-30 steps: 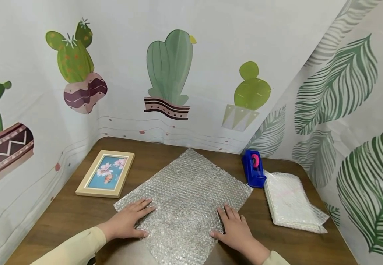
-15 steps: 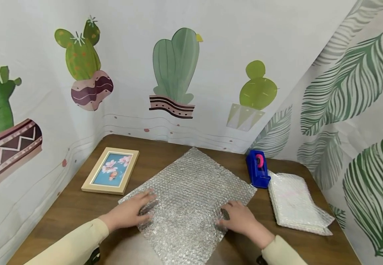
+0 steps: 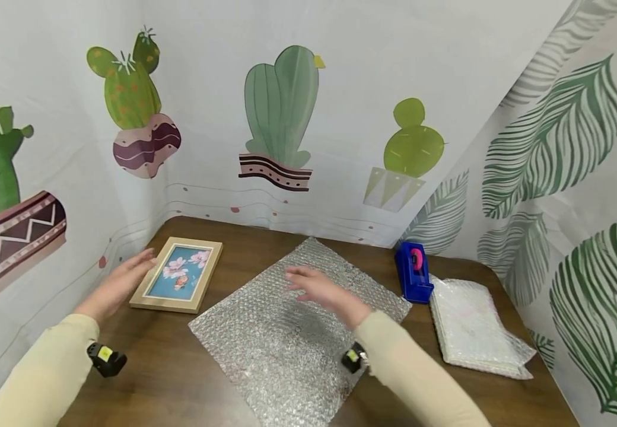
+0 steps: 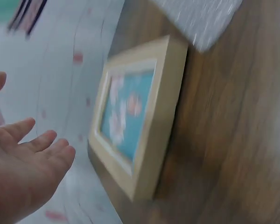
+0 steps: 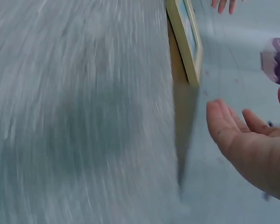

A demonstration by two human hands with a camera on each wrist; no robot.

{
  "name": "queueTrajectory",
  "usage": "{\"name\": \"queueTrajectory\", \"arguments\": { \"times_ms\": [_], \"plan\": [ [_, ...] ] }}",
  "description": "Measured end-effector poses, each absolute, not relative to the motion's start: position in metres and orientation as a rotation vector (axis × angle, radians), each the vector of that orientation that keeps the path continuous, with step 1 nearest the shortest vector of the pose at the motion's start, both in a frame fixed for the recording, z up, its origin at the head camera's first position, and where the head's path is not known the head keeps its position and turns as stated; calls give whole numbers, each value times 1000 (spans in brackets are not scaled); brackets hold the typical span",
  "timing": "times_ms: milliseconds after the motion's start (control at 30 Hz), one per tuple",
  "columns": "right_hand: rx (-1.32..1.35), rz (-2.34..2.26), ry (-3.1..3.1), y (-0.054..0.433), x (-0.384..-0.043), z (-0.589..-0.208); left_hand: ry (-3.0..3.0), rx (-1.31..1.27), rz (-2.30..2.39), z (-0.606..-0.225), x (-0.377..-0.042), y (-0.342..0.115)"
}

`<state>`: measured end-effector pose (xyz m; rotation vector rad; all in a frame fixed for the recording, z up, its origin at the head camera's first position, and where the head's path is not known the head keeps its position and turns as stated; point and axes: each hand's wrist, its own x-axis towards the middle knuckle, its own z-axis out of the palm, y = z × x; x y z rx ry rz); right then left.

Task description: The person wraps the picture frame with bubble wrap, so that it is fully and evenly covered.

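A wooden picture frame [image 3: 200, 298] with pink blossoms on blue lies flat at the back left of the table. My left hand [image 3: 123, 281] is in the air at its left side, fingers loosely extended and holding nothing; the left wrist view shows the palm [image 4: 23, 172] turned toward the picture frame [image 4: 154, 135]. A sheet of bubble wrap [image 3: 282, 350] is spread cornerwise in the middle. Over it hovers my right hand [image 3: 321, 289], fingers relaxed, nothing in them. In the right wrist view this hand [image 5: 252, 140] is above the blurred bubble wrap [image 5: 84, 60].
A blue tape dispenser [image 3: 414, 279] with a pink roll stands at the back right. Beside it lies a stack of folded bubble wrap [image 3: 471, 326]. A cactus-print cloth [image 3: 340, 118] hangs behind the brown table [image 3: 153, 379].
Both hands have lifted off the bubble wrap. The left hand has moved left and away to the picture frame's side; the right hand has moved left and farther out over the sheet.
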<state>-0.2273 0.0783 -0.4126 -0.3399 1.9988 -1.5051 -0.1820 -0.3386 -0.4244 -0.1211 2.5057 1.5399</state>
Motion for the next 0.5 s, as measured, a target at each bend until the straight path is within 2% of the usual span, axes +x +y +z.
{"name": "queueTrajectory", "arguments": {
  "times_ms": [233, 500],
  "plan": [
    [-230, -1790, 1622, -9, -220, -447, 2364, -219, 1591, -452, -185, -382],
    [-126, -1875, 1445, -82, -201, -479, 2292, -372, 1563, -475, -186, -393]
  ]
}}
